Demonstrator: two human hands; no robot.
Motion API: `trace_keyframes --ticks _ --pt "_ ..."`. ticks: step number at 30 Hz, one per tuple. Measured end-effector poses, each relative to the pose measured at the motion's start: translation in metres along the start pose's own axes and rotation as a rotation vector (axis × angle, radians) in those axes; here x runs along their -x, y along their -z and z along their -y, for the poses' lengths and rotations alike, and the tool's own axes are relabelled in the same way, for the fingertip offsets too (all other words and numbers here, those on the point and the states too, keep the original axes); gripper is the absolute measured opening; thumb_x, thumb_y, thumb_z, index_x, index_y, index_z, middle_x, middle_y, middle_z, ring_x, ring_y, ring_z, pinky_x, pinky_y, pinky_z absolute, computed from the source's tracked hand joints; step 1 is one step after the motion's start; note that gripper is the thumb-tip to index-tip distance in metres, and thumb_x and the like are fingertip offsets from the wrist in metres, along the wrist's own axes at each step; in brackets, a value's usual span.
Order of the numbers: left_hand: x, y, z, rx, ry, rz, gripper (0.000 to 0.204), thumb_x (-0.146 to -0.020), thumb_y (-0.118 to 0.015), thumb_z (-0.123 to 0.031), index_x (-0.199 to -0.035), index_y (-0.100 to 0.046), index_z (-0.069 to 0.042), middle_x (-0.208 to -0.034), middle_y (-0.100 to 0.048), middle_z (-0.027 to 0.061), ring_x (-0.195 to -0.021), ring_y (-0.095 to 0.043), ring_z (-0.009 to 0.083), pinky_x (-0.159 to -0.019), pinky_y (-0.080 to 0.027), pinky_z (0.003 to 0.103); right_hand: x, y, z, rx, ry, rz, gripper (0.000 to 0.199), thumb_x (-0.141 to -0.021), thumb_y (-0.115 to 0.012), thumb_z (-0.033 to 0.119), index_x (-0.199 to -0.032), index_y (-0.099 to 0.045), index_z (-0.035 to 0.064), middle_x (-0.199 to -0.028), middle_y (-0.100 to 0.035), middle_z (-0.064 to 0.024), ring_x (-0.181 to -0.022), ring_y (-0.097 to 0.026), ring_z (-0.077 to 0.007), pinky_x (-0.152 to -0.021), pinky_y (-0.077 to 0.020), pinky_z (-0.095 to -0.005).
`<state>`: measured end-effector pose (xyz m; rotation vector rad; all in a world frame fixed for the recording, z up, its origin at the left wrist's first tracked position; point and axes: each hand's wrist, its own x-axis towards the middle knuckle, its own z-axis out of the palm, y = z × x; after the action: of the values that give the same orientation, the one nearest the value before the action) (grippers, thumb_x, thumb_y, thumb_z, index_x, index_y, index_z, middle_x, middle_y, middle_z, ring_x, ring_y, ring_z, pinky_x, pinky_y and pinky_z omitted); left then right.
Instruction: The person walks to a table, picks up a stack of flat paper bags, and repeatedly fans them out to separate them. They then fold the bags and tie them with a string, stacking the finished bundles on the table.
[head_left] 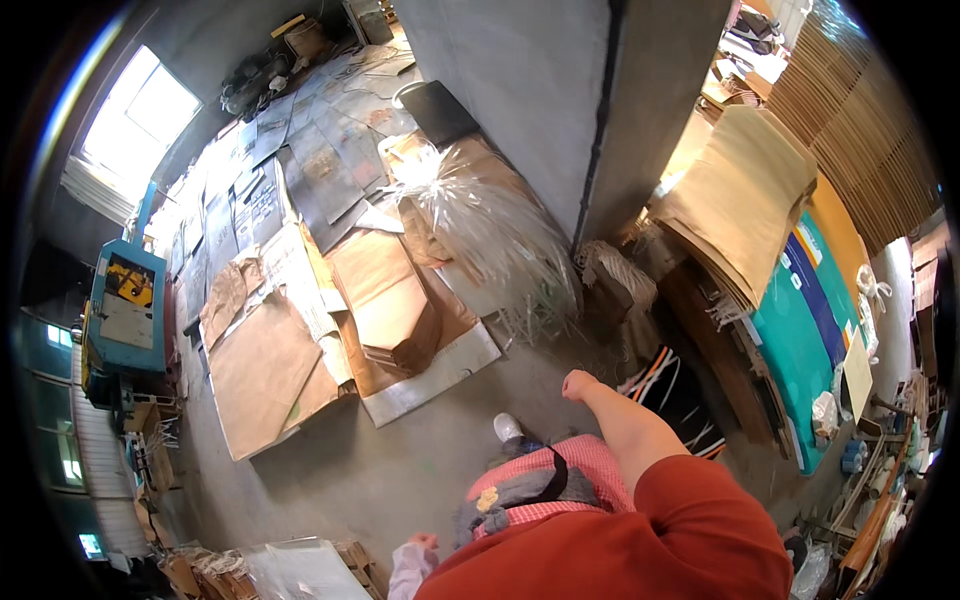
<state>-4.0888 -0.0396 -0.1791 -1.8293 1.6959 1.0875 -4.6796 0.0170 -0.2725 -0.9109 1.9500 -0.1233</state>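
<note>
Your right hand [577, 386] curls, apart from your left hand [425, 541]; grips unclear
Nearby clear plastic strips [498, 222] look light, slippery; best held at the gathered end

Floor [460, 410] passable between paper stack [385, 305] and right hand [577, 385]; plastic strands [490, 225], pillar [520, 100] block ahead.

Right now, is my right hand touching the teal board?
No, the right hand is out over the grey floor, with a clear gap between it and the teal board.
</note>
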Motion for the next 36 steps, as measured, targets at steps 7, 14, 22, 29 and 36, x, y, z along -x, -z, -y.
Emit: trace_keyframes --ticks 7,14,22,29,36 --pt "-0.049 0.075 -0.036 0.322 0.100 -0.275 0.027 -0.076 -0.065 -0.026 -0.087 -0.068 -0.002 -0.073 -0.068 0.0101 -0.065 -0.062 0.0179 -0.063 -0.051 0.035 -0.114 0.080 0.091 -0.076 0.182 -0.127 0.016 -0.065 -0.067 0.019 -0.079 -0.073 0.0133 -0.081 -0.068 -0.0115 -0.076 -0.066 -0.0281 -0.070 -0.0522 -0.0381" --pt "-0.019 0.042 -0.095 0.130 0.273 0.109 0.030 -0.076 -0.069 -0.030 -0.088 -0.069 -0.002 -0.076 -0.069 0.0093 -0.070 -0.065 0.0181 -0.067 -0.053 0.033 -0.295 0.172 0.144 -0.198 -0.050 -0.390 0.016 -0.074 -0.063 0.018 -0.088 -0.070 0.0121 -0.091 -0.067 -0.0132 -0.087 -0.063 -0.0326 -0.076 -0.0507 -0.0418" --pt "0.009 0.012 -0.137 0.320 0.358 0.054 0.024 -0.080 -0.069 -0.022 -0.091 -0.067 0.000 -0.076 -0.069 0.0070 -0.069 -0.062 0.0123 -0.064 -0.051 0.027 -0.398 0.199 0.161 -0.175 -0.141 -0.558 0.028 -0.082 -0.061 0.023 -0.105 -0.064 0.0079 -0.107 -0.063 -0.0157 -0.100 -0.059 -0.0324 -0.084 -0.0484 -0.0428" --pt "0.009 0.032 -0.236 0.388 0.457 0.075 0.025 -0.080 -0.069 -0.023 -0.092 -0.068 -0.001 -0.080 -0.069 0.0067 -0.072 -0.063 0.0125 -0.070 -0.051 0.027 -0.421 0.207 0.171 -0.200 -0.260 -0.565 0.016 -0.079 -0.062 0.022 -0.089 -0.068 0.0107 -0.098 -0.064 -0.0104 -0.094 -0.061 -0.0298 -0.078 -0.0494 -0.0429" --pt "-0.011 0.055 -0.268 0.256 0.338 0.040 0.026 -0.079 -0.070 -0.025 -0.093 -0.068 -0.003 -0.080 -0.069 0.0073 -0.074 -0.064 0.0136 -0.070 -0.052 0.029 -0.380 0.223 0.172 -0.526 0.038 -0.733 0.018 -0.084 -0.061 0.023 -0.084 -0.062 0.0051 -0.080 -0.065 -0.0131 -0.074 -0.062 -0.0328 -0.064 -0.0469 -0.0430"
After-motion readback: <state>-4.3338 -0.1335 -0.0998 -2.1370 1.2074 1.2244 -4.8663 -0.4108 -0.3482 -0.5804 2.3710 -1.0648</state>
